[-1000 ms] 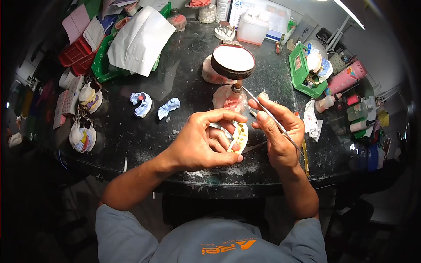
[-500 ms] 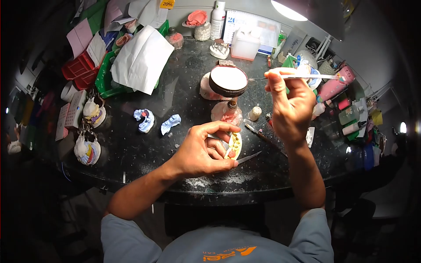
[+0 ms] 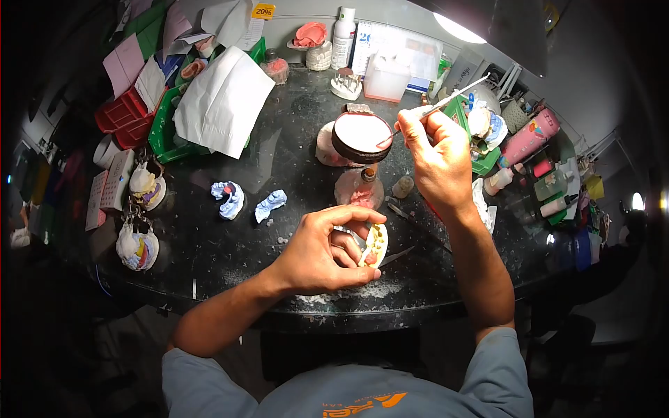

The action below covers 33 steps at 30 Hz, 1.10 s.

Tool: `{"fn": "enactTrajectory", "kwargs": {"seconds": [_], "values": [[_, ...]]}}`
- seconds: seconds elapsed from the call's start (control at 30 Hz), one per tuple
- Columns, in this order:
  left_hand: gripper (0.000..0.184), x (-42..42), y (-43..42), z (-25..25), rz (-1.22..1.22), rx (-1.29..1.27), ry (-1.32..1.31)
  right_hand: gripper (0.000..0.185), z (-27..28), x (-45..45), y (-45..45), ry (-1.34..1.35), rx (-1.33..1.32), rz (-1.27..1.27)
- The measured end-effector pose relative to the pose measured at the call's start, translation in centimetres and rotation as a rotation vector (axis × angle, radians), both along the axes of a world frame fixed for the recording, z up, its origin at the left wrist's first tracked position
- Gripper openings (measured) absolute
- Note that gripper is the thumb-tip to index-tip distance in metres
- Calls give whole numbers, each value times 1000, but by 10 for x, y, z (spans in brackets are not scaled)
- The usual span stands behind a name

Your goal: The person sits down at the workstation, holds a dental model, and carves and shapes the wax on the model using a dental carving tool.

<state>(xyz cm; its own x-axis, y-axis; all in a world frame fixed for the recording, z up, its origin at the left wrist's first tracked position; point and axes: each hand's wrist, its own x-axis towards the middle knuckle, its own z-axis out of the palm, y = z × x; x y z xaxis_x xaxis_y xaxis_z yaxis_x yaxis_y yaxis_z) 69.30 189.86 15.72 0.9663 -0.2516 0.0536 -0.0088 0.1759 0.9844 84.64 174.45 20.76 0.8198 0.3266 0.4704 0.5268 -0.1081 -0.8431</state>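
My left hand [image 3: 324, 247] is closed around the edge of a cream dental model [image 3: 378, 240] with yellow teeth and a pinkish patch at its near end. A thin light-handled brush [image 3: 456, 96] is pinched in my right hand [image 3: 439, 157]. The brush's fine tip reaches to the right edge of a round white pad [image 3: 362, 131] in a dark rim, seemingly touching it. Just below this pad stands a glass bottle [image 3: 357, 189] with pink contents. A small pale jar [image 3: 403, 186] is beside my right hand, and a dark-handled knife [image 3: 417, 224] lies below it.
Two blue dental casts, one larger [image 3: 228, 200] and one smaller [image 3: 270, 205], lie left of my hands. Mounted models [image 3: 138, 244] stand farther left. Green bins [image 3: 167, 132], a white bottle [image 3: 343, 38] and a pink bottle [image 3: 529, 139] line the back and sides. A lamp [image 3: 460, 28] hangs overhead.
My right hand has moved left, and the brush has swung from level to slanting, its tip now at the white pad. My left hand still holds the model in nearly the same place.
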Motion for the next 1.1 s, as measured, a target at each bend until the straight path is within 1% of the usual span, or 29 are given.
{"fn": "enactTrajectory", "kwargs": {"seconds": [0.33, 0.47, 0.57, 0.77, 1.1], "values": [[64, 0, 0, 1, 6, 0, 6, 18, -12, 5, -4, 39, 100, 76], [64, 0, 0, 0, 6, 6, 0, 18, -10, 1, -6, 142, 157, 125], [64, 0, 1, 2, 9, 5, 0, 19, -12, 3, -7, 168, 164, 152], [64, 0, 1, 0, 9, 5, -19, 18, -10, 2, -5, 155, 170, 112], [65, 0, 1, 0, 5, -3, -10, 22, -10, 7, -6, 102, 82, 43]]}}
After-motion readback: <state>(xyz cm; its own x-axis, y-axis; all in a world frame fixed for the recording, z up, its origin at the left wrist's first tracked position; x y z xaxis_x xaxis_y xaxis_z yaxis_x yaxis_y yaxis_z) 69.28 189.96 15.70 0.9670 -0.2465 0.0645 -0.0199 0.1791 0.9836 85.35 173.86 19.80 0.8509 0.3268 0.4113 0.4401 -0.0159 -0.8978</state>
